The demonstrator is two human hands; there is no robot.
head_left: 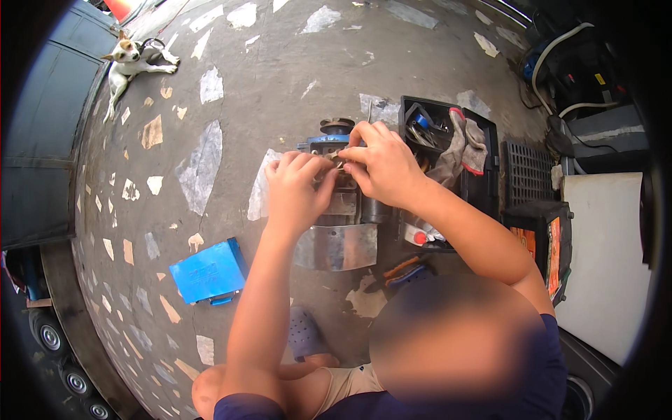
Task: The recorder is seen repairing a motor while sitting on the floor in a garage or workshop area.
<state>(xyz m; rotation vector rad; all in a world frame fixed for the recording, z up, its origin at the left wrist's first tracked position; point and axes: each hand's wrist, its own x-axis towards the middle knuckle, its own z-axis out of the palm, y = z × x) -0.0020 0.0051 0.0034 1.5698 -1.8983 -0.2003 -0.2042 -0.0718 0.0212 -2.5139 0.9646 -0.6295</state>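
On the floor ahead of me sits a small machine [342, 203] with a blue-edged top, bare metal parts and a black pulley [337, 126] at its far end. Both hands meet over its top. My left hand [301, 183] is closed in a pinch at the machine's left side. From the right, my right hand [385, 164] pinches close beside the left fingertips. A small brass-coloured piece shows between the hands, but what each one holds is too small to make out. A curved sheet of metal [336, 247] lies at the machine's near end.
Right of the machine stands an open black toolbox [483, 210] with tools and grey work gloves [458, 143]. A blue case [208, 271] lies at left. Further right are a black crate [528, 173] and a white panel [602, 259]. A dog [129, 66] lies far left.
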